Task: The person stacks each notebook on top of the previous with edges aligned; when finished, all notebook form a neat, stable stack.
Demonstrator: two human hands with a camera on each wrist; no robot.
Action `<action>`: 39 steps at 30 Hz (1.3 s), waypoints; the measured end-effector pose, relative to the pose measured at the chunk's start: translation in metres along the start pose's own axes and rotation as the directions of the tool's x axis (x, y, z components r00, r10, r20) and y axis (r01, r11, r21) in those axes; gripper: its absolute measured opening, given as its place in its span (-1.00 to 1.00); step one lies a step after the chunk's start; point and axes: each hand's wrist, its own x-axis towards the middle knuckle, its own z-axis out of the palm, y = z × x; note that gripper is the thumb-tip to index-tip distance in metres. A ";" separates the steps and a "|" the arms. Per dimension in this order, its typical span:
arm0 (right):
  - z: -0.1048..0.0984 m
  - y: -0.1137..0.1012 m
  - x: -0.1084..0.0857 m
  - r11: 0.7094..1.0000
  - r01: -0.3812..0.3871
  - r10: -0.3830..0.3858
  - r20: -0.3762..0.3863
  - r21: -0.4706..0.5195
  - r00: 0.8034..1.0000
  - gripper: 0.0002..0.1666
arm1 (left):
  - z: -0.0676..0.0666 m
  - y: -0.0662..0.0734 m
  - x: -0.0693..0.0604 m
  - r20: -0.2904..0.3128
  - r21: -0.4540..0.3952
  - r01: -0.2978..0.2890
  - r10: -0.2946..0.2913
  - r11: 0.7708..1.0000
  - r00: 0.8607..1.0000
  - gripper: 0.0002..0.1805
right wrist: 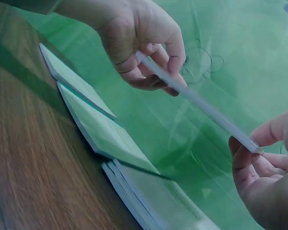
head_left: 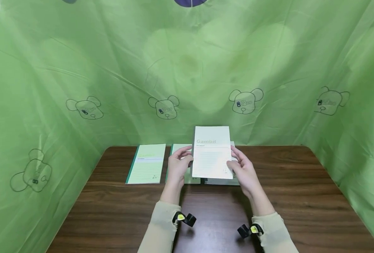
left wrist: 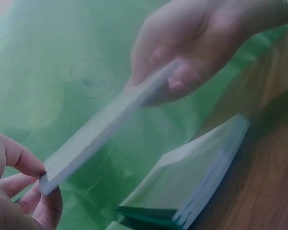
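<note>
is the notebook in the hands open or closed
Closed: the notebook shows its printed front cover, and both wrist views show one thin slab.

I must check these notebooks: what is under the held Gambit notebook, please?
Beneath, parts of a notebook stack and the green-spined notebook beside it show; the held Gambit notebook hides most of the stack's top cover in the head view.
</note>
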 end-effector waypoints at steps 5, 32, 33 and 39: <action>-0.012 0.008 0.006 1.000 0.008 -0.008 -0.003 0.026 1.000 -0.23 | 0.014 -0.012 0.002 0.011 0.022 -0.002 0.002 1.000 1.000 -0.43; -0.039 0.038 0.012 0.988 -0.095 0.071 -0.194 -0.118 0.978 -0.40 | 0.034 -0.066 0.010 0.122 0.150 0.007 -0.025 0.989 0.992 -0.41; -0.040 0.039 0.012 0.988 -0.098 0.074 -0.191 -0.120 0.979 -0.40 | 0.034 -0.067 0.010 0.123 0.157 0.003 -0.022 0.988 0.992 -0.41; -0.045 0.049 0.014 0.984 -0.133 0.111 -0.172 -0.122 0.979 -0.37 | 0.037 -0.072 0.011 0.128 0.194 0.003 -0.028 0.981 0.991 -0.41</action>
